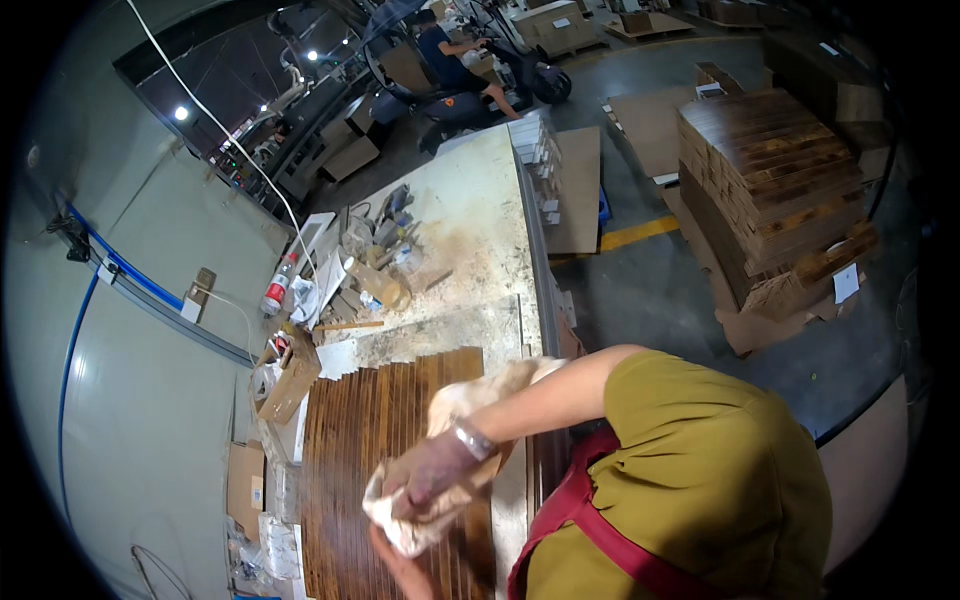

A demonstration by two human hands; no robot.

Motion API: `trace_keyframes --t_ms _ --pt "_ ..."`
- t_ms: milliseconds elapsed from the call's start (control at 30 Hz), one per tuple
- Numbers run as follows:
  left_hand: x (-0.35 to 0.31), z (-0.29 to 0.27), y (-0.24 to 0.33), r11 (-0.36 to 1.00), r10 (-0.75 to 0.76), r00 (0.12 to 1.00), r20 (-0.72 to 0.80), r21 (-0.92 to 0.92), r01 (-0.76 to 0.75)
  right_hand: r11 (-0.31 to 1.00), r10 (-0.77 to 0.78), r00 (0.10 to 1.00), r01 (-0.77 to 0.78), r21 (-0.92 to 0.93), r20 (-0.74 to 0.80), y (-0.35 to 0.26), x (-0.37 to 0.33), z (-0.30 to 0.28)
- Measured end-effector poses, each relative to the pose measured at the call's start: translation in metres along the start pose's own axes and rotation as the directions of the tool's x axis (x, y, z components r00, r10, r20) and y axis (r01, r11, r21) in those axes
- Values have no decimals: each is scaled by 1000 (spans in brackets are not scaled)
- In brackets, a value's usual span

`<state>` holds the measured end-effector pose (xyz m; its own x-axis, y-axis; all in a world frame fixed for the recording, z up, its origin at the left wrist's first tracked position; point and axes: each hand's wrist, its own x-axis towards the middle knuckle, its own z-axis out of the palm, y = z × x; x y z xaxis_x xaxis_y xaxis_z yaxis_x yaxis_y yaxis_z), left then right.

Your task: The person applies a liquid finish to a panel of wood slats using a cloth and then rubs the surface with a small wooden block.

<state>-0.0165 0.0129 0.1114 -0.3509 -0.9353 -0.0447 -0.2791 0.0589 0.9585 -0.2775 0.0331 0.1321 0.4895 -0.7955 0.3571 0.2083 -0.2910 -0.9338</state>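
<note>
While the person leans over the workbench (470, 215), the right hand (432, 478), sheathed in a thin clear glove, presses a crumpled pale rag (420, 528) onto the row of dark stained wooden slats (370, 440). These slats lie side by side directly beneath the hand, their long axes running away from the person toward the far end of the bench, so the rag sits across several of them at once. Its fingers are curled shut around the bunched cloth. This right forearm reaches in from the right, crossing the body and slanting down and leftward to the slats' near half. Only a sliver of the left hand (400, 572) shows at the lower edge, touching the rag from below; whether it is open or closed cannot be told. A clutter of bottles and scraps (375, 265) lies well beyond the slats.
</note>
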Motion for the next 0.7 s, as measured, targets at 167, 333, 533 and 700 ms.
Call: trace_keyframes --t_ms 167,333,533,700 --pt "-18 53 -3 962 -88 996 -16 -260 81 931 311 950 -296 -214 36 -22 6 16" --pt "-33 45 17 969 -36 990 -140 -249 0 975 101 993 -88 205 -55 49 -7 -37" --pt "-33 48 31 973 29 980 -197 -217 -73 599 166 963 -270 754 213 182 -30 19" --pt "-31 49 34 974 56 968 -244 -200 -107 623 189 953 -302 722 235 162 -31 36"
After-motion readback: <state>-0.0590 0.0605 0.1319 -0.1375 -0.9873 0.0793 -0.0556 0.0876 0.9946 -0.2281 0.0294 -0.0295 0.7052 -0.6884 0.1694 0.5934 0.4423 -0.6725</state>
